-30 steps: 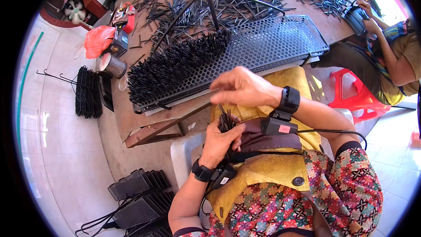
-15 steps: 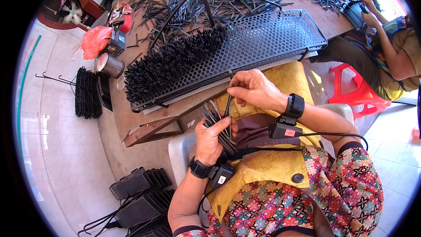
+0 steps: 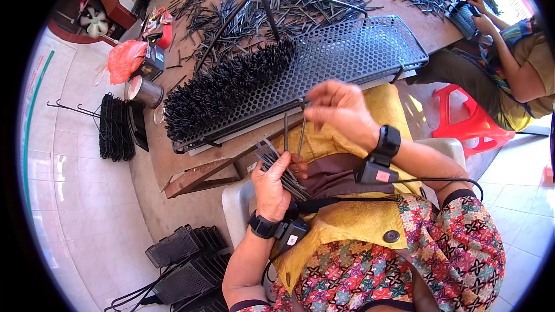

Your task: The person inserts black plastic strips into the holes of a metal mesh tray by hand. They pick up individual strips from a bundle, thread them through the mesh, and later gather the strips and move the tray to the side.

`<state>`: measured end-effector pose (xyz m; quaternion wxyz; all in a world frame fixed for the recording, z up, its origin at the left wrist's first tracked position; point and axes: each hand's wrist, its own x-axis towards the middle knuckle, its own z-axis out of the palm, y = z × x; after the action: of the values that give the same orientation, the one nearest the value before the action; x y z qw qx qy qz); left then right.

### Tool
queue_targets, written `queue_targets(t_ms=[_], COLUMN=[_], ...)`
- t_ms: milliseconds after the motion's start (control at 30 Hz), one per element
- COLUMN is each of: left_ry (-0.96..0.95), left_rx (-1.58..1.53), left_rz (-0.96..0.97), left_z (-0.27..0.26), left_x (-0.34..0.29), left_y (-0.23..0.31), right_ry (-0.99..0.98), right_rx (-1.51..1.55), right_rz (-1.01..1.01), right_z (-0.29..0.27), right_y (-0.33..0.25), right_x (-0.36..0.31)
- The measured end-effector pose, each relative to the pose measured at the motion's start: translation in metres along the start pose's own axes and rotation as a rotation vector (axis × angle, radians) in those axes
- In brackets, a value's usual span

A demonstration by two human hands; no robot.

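Note:
A bundle of thin dark strips (image 3: pixel 290 184) is gripped in my left hand (image 3: pixel 272 190), below the front edge of a perforated rack. One strip (image 3: pixel 285 133) sticks up from near my left thumb. Another upright strip (image 3: pixel 301 137) stands beside it, its upper end by the fingertips of my right hand (image 3: pixel 341 111). Motion smears my right fingers, so whether they grip that strip cannot be made out. The black perforated metal rack (image 3: pixel 352 52) lies tilted on the table, its left part packed with dense rows of black strips (image 3: pixel 228 89).
Loose black strips (image 3: pixel 231 17) cover the brown table (image 3: pixel 167 156). A tin can (image 3: pixel 145 92) and a red plastic bag (image 3: pixel 126 59) stand at its left. Black racks (image 3: pixel 188 271) are on the floor. A co-worker (image 3: pixel 517 63) sits right, beside a red stool (image 3: pixel 457 118).
My right hand has shifted slightly right and blurred with motion. An upright strip now stands out from the bundle in my left hand, which has dipped slightly left.

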<state>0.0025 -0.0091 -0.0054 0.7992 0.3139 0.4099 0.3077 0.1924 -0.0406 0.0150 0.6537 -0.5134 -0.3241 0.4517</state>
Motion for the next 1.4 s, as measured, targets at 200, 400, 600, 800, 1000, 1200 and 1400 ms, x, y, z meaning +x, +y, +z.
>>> queue_targets(t_ms=[200, 400, 600, 800, 1000, 1200, 1400], left_ry=[-0.018, -0.039, -0.048, -0.053, -0.148, -0.116, -0.139], left_rx=[-0.01, -0.003, 0.003, -0.004, 0.0, -0.154, -0.059], left_rz=[-0.014, -0.025, -0.023, -0.001, 0.026, -0.104, -0.049], left_z=[-0.003, -0.004, -0.004, -0.004, 0.0, -0.006, -0.007], left_x=[0.002, 0.0, 0.001, 0.001, 0.0, 0.005, 0.005], left_y=[-0.003, -0.003, -0.003, 0.001, 0.003, 0.007, 0.003], right_ry=[0.332, 0.327, 0.107, -0.026, -0.145, -0.362, -0.335], right_rx=[-0.527, -0.714, -0.939, -1.028, -0.387, -0.992, -0.713], right_rz=[-0.609, -0.908, -1.083, -0.72, -0.064, -1.171, -0.963], right_z=[-0.02, -0.01, -0.008, 0.005, 0.02, 0.009, 0.009], right_y=[-0.018, -0.016, -0.003, -0.007, -0.007, 0.004, 0.011], right_x=[0.062, 0.088, 0.098, 0.057, 0.003, -0.022, -0.034])
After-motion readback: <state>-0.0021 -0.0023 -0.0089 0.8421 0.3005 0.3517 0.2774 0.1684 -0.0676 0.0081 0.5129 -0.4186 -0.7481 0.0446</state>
